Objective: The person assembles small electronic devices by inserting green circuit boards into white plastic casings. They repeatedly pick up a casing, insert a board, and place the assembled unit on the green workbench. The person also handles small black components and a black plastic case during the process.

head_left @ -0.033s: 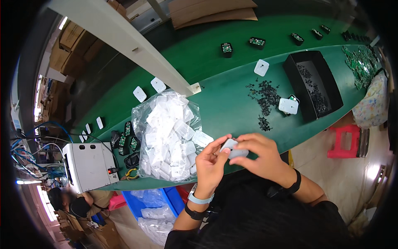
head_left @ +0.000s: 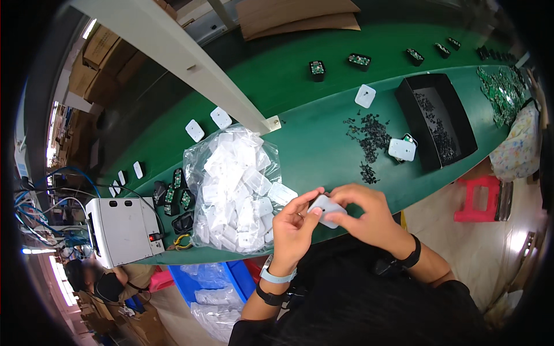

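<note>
Both hands meet in front of my body at the bench's near edge, gripping one white plastic cover [head_left: 328, 209] with rounded corners and a small dark hole. My left hand [head_left: 292, 229] pinches its left side, thumb on top. On the right side, the thumb and fingers of my right hand [head_left: 369, 214] close around it; a dark edge shows beneath the cover. Left of the hands lies a clear bag [head_left: 231, 184] full of similar covers, and one cover [head_left: 281, 194] rests at its side. Farther off are a scatter of small black parts [head_left: 369, 135] and a cover on a circuit board [head_left: 402, 149].
An open black box [head_left: 411, 109] holds more small black parts. Black housings with green boards [head_left: 359, 61] line the far side. A slanted metal post [head_left: 190, 66] meets the bench behind the bag. A white machine [head_left: 130, 230] and pliers [head_left: 182, 242] sit left; a person [head_left: 107, 285] is beyond.
The white cover has turned slightly between my hands, and my right fingers have shifted on it. Other things stay where they were.
</note>
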### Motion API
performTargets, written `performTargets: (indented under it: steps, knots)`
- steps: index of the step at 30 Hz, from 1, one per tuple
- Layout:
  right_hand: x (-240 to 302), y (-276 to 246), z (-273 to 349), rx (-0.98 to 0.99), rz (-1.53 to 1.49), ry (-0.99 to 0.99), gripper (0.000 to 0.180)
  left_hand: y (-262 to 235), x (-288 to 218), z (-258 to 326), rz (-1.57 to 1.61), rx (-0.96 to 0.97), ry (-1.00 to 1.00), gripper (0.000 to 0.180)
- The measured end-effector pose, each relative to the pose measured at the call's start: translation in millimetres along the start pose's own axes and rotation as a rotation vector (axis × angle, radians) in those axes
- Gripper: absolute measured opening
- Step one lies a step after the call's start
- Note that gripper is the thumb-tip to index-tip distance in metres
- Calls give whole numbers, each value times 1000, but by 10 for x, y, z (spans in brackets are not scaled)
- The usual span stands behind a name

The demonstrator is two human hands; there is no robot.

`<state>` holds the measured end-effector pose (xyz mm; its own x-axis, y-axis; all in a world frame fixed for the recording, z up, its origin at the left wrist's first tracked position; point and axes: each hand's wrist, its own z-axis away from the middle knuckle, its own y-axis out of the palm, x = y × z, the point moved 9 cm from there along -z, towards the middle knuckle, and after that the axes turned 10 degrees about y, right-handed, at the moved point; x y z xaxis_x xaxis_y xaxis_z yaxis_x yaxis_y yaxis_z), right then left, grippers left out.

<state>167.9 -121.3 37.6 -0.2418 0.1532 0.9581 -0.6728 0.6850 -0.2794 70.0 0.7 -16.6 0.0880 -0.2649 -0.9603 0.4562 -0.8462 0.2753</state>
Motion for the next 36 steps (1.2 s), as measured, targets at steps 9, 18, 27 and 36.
performTargets:
  steps: [9,18,27,36]
  knots:
    - [-184,345,-658,486,-29,194,48,-158,-119,-338,-6,12,112,69]
    - [-990,332,-2792,117,269,257,41,-771,-403,-129,-980,-78,267,24]
    - [-926,524,-3171,9,757,151,54,-934,-474,-65,-1262,-123,350,31]
    - [-336,29,-2748,-135,324,74,44,-625,-347,-200,-1423,-6,267,48]
